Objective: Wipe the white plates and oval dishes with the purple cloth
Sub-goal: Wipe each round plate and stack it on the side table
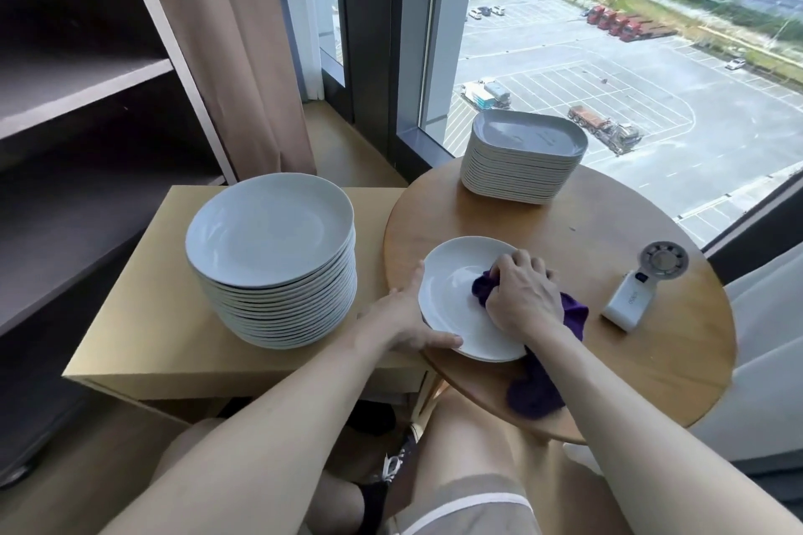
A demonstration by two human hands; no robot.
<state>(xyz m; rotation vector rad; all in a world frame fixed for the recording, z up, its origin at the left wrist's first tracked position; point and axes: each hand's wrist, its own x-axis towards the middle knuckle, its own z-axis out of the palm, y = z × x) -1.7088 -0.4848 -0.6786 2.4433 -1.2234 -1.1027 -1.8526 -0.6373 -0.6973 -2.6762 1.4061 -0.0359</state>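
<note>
One white round plate (452, 295) lies on the round wooden table (608, 361), near its left edge. My right hand (521, 291) grips the purple cloth (536, 395) and presses a bunch of it onto the plate's middle; the rest of the cloth trails over the table's front edge. My left hand (406, 319) holds the plate's left rim, thumb on top of the rim. A tall stack of white round plates (269, 256) stands on the square side table to the left. A stack of oval dishes (521, 161) stands at the round table's far side.
A small white hand-held fan (638, 287) lies on the round table's right side. The light wooden side table (143, 317) touches the round table. Dark shelves stand at the left, a curtain behind, and a large window runs along the back. My knees are below the tables.
</note>
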